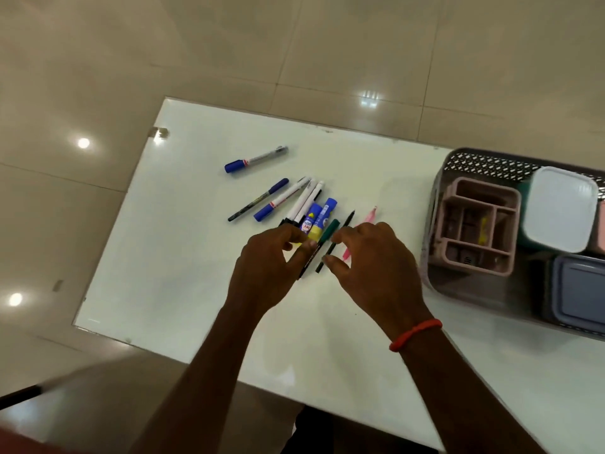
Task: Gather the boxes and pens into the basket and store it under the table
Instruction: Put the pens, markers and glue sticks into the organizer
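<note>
Several pens lie loose in the middle of the white table (163, 257): a blue-capped marker (255, 158) set apart at the back, a thin blue pen (262, 198), white markers (307, 198) and two glue sticks (322, 214). My left hand (268, 260) pinches a green-capped pen (330, 230) that rests on the table. My right hand (376, 267) hovers with fingers spread around a thin black pen (349, 219), and a pink pen (370, 216) lies partly under it. The grey basket (437, 224) stands at the right and holds a pink organiser (484, 191), a white-lidded box (559, 208) and a blue-grey box (579, 290).
The table's left and far edges drop to a glossy beige tiled floor (229, 44). A dark bar (19, 396) shows at the lower left. An orange band (415, 334) circles my right wrist. The basket runs off the right edge of the view.
</note>
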